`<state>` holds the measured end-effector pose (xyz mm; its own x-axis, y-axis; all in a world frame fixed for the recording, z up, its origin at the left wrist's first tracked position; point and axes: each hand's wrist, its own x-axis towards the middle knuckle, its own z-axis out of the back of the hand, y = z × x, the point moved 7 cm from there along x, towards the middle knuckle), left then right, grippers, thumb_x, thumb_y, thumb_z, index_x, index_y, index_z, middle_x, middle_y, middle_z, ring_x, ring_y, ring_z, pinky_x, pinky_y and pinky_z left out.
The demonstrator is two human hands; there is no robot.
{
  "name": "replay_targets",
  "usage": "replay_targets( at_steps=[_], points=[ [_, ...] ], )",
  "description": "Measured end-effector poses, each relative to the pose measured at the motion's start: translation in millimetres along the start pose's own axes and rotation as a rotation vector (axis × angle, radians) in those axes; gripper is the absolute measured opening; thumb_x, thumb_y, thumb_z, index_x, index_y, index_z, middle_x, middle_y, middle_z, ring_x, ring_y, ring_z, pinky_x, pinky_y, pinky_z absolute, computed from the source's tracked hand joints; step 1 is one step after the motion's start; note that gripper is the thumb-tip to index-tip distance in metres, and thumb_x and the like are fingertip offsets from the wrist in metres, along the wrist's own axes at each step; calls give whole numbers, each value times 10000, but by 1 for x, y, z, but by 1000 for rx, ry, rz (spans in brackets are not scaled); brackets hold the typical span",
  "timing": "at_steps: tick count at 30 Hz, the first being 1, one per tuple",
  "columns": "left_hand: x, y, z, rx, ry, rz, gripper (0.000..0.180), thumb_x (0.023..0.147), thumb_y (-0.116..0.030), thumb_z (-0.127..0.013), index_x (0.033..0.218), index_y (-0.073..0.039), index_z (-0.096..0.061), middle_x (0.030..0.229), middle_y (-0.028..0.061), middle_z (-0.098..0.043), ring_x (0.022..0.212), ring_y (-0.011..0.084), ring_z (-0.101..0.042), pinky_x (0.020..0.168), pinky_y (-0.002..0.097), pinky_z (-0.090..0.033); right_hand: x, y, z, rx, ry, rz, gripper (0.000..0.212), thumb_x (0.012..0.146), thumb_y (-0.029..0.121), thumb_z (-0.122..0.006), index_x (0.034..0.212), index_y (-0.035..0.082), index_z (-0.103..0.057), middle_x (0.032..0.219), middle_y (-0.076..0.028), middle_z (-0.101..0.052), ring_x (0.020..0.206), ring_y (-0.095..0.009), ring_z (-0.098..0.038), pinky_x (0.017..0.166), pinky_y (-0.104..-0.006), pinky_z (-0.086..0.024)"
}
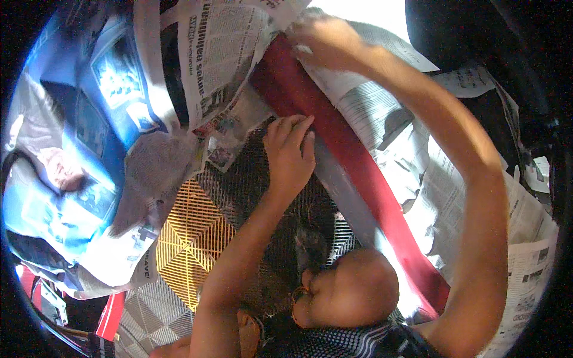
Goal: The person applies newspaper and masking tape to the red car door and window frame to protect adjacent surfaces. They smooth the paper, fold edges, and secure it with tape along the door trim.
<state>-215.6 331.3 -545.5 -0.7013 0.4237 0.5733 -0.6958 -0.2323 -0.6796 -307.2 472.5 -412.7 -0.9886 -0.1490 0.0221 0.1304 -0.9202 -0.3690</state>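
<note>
Dotted dark clothing [346,337] of mine is closest, beside the lower end of the red panel [357,161] that slants from upper middle to lower right. My right hand [325,43] is at its far end, near a printed newspaper page [224,53]; blur keeps me from telling whether the fingers pinch paper or merely press it. My left hand [289,156] is loosely curled, nothing showing in its grasp, fingertips by the panel's left edge. More newspaper sheets [528,274] lie right of it. I judge it best to smooth paper flat along the edge gradually, left hand steadying, without tearing.
</note>
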Motion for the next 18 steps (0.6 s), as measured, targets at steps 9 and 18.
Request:
replay_targets(
  at_steps=[9, 18],
  points=[
    [-16, 4, 3, 51, 64, -14, 348, 876, -134, -663, 1223, -129, -678, 1277, 71, -599, 1282, 326, -463, 1039, 509, -358, -86, 11, -46, -18, -86, 471, 477, 840, 391, -710, 1236, 127, -675, 1471, -45, -527, 1487, -246, -319, 1246, -492, -188],
    [-24, 9, 39, 62, 87, -16, 340, 880, -97, -656, 1220, -115, -677, 1280, 87, -597, 1262, 345, -477, 1078, 518, -336, -45, -17, 20, 324, -187, 232, 372, 933, 303, -673, 1240, 93, -670, 1236, -125, -681, 1219, -292, -607, 1077, -438, -428]
  ],
)
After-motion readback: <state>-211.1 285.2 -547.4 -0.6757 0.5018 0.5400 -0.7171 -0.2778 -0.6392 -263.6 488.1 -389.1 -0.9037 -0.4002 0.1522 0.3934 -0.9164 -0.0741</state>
